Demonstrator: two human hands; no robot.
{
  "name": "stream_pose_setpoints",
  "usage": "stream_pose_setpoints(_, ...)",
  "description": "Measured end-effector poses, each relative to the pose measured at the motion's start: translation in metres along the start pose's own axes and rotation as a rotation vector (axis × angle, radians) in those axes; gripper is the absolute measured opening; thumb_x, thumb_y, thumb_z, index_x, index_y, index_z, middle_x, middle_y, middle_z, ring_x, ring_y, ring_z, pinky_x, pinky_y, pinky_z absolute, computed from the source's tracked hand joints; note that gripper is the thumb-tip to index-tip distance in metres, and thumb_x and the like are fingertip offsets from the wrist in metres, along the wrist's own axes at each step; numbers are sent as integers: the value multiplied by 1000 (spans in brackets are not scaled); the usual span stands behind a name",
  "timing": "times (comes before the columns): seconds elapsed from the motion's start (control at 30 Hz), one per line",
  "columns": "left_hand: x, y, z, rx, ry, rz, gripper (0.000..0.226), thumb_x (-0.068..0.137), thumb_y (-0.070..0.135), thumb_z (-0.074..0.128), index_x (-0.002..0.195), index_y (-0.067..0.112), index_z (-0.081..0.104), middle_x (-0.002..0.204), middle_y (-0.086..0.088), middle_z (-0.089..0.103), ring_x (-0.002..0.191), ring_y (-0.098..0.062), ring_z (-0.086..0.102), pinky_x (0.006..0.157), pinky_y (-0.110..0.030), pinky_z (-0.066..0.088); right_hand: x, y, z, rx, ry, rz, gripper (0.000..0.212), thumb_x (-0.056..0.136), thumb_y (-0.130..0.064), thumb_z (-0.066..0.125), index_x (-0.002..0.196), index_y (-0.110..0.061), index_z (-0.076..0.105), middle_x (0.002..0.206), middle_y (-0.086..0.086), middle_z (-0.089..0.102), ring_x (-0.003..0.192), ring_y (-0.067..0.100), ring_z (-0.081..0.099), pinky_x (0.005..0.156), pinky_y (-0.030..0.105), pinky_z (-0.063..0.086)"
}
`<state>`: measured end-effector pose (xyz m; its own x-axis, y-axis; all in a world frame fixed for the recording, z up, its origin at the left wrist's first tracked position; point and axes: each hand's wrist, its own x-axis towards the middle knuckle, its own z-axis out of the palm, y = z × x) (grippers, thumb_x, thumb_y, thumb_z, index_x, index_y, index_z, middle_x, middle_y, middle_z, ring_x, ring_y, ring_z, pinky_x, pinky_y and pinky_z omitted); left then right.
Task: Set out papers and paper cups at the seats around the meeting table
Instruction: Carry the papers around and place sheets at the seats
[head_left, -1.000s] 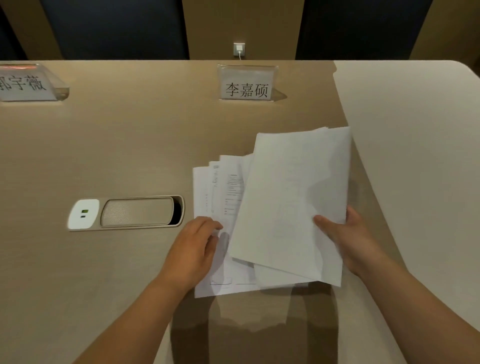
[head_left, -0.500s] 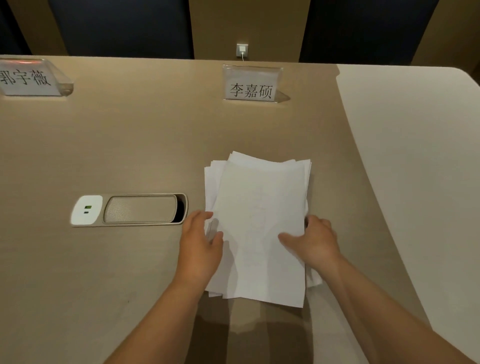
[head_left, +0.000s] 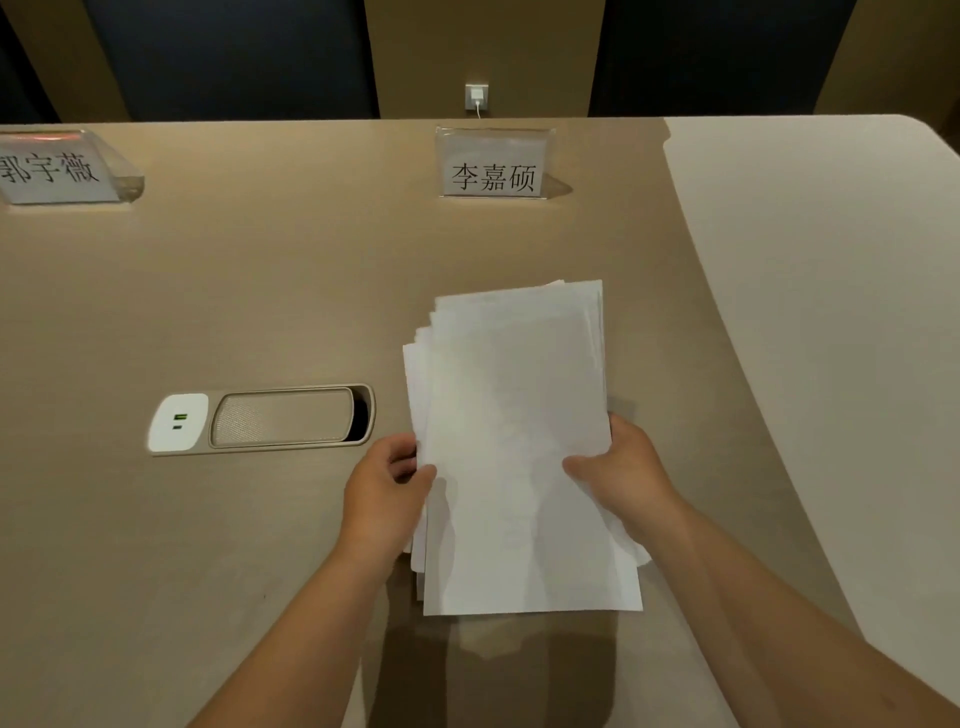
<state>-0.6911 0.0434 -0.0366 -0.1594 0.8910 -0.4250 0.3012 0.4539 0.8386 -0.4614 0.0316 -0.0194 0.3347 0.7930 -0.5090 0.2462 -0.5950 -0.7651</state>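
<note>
A name placard (head_left: 57, 169) at far left is cut off by the frame edge. The left hand (head_left: 387, 493) and right hand (head_left: 621, 470) grip opposite edges of the paper stack (head_left: 514, 415) over the table (head_left: 260, 286); fingers beneath are hidden.

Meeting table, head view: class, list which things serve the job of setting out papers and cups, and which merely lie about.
Part of the job:
stack of papers
left hand, gripping the stack's left edge
right hand, gripping its right edge

Just lying about:
middle name card
left name card
power socket panel
wall outlet
</note>
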Motion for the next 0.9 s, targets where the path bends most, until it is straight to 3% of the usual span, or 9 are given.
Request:
stream_pose_setpoints(0.07,-1,6,-6,-131,8,-48,55,84,14,75,133,16,50,124,2,61,102,-12,61,85,-28,47,-12,-1,-9,121,-70,-33,33,80,2,68,102,-21,64,90,-3,73,68,6,71,51,17,54)
stream_pose_setpoints(0.13,-2,15,-14,-246,-32,-98,74,78,25,80,141,22,42,122,4,63,103,-15,65,85,-30,49,-19,1,-17,196,-102,-43,31,80,-1,73,103,-20,66,89,-3,75,69,9,73,55,20,55)
stream_pose_setpoints(0.23,-8,34,-22,-352,-217,-52,45,82,18,76,124,19,60,111,-2,75,99,-19,73,78,-28,56,-26,1,-27,237,-77,-94,32,75,-3,79,102,-15,68,93,1,77,77,15,74,69,32,58)
stream_pose_setpoints(0.33,-17,58,-22,-349,-169,132,23,87,4,68,105,20,69,99,1,78,89,-16,74,72,-25,58,-36,-15,-32,223,-31,-200,35,74,-2,79,103,-17,67,93,-3,75,77,8,73,70,27,60)
stream_pose_setpoints(0.5,-31,80,-24,-423,-88,329,26,89,-1,63,93,24,66,83,12,77,77,-7,72,69,-22,59,-48,-42,-46,307,26,-369,51,66,-13,87,112,-11,65,101,5,75,90,20,73,76,36,60)
stream_pose_setpoints(0.63,-36,78,-25,-376,-139,375,34,83,-4,70,103,23,65,92,11,77,87,-7,73,70,-19,57,-52,-48,-56,411,-40,-382,48,62,-15,84,106,-6,68,95,7,77,89,22,74,73,30,58)
stream_pose_setpoints(0.7,-36,77,-28,-359,-156,365,35,79,0,75,102,24,66,94,12,78,90,-8,73,70,-19,57,-52,-47,-60,428,-53,-383,48,66,-12,82,111,-10,64,94,1,77,89,17,74,68,21,56)
stream_pose_setpoints(0.8,-33,80,-28,-324,-174,344,31,75,4,79,96,24,69,90,15,78,87,-7,73,68,-18,57,-50,-45,-54,404,-47,-400,47,73,0,78,108,-26,60,97,-4,75,93,10,71,72,20,57)
stream_pose_setpoints(0.9,-33,81,-20,-316,-133,334,27,76,5,79,92,24,69,87,14,78,84,-6,74,68,-19,58,-50,-44,-39,322,5,-409,47,77,-8,78,113,-29,58,104,-8,71,94,5,69,73,19,56)
